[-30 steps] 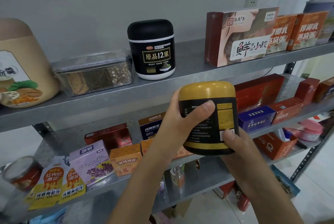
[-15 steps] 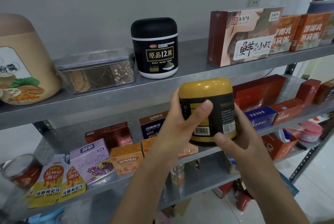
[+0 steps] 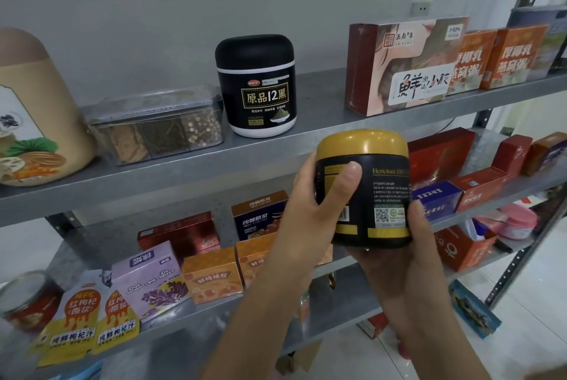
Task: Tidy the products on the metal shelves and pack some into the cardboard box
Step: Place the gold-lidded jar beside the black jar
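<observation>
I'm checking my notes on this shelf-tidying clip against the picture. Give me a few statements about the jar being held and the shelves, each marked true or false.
1. Both hands hold the gold-lidded jar: the left hand wraps its side, the right hand supports it from below. True.
2. The gold-lidded jar stands on the top shelf. False: it is held in the air in front of the shelves.
3. The black jar with the black lid stands upright on the top shelf, right of the clear plastic container. True.
4. The black jar with the black lid is lying on its side. False: it is upright.
5. A QR code shows on the held jar's label. True.
</observation>
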{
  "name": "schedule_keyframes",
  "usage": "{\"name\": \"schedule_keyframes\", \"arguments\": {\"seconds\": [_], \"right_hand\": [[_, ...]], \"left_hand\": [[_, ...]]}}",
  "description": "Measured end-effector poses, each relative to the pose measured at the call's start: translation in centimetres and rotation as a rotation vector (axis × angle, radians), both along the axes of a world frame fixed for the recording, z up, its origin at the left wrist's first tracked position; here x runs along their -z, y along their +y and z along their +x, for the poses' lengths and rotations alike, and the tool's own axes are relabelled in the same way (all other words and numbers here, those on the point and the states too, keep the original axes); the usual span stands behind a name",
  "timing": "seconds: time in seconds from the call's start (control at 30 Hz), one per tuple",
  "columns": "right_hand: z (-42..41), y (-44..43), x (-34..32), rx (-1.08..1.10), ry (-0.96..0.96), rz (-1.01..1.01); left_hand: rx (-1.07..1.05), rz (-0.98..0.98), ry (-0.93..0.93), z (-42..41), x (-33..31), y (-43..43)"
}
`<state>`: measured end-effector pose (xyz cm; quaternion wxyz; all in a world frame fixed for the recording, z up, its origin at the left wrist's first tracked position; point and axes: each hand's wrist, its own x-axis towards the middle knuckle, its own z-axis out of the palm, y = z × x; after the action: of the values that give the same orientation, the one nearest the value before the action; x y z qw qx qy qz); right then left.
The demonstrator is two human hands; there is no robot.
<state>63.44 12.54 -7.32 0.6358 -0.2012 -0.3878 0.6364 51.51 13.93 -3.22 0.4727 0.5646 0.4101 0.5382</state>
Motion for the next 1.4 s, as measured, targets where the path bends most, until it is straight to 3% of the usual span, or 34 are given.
{"name": "schedule_keyframes", "arguments": {"seconds": [0.1,0.27,0.43,0.63,0.73,0.9,1.1,1.2,1.4], "right_hand": [[0.0,0.0,0.0,0.106,-0.057,0.037],[0.6,0.2,-0.5,0.247,-0.311,0.129],[3.2,1.1,-1.5,0.005,-0.306,0.143],[3.6,0.5,-0.8,-0.127,-0.172,0.118],[3.7,0.8,-0.6,0.025,-0.157,0.071],[2.7,0.6,-0.1,0.259,-0.257,0.08],[5.0,1.7,-1.4,0.155,-0.483,0.099],[5.2,2.4,-1.6,-0.022,-0.488,0.084],[5.3,3.0,-1.1,-0.056,-0.485,0.107]], "left_hand": [[0.006,0.054,0.046,0.2,0.1,-0.2],[0.063,-0.006,-0.037,0.2,0.6,0.3],[0.121,-0.02,-0.204,-0.5,0.7,1.2],[0.034,0.084,-0.073,0.8,0.9,1.1],[-0.05,0.151,0.026,0.9,0.7,1.2],[0.027,0.132,0.039,1.7,0.7,1.3],[-0.025,0.038,-0.076,0.2,0.2,2.2],[0.001,-0.008,-0.054,0.3,-0.1,2.3],[-0.001,-0.042,0.006,0.0,-0.4,2.6]]}}
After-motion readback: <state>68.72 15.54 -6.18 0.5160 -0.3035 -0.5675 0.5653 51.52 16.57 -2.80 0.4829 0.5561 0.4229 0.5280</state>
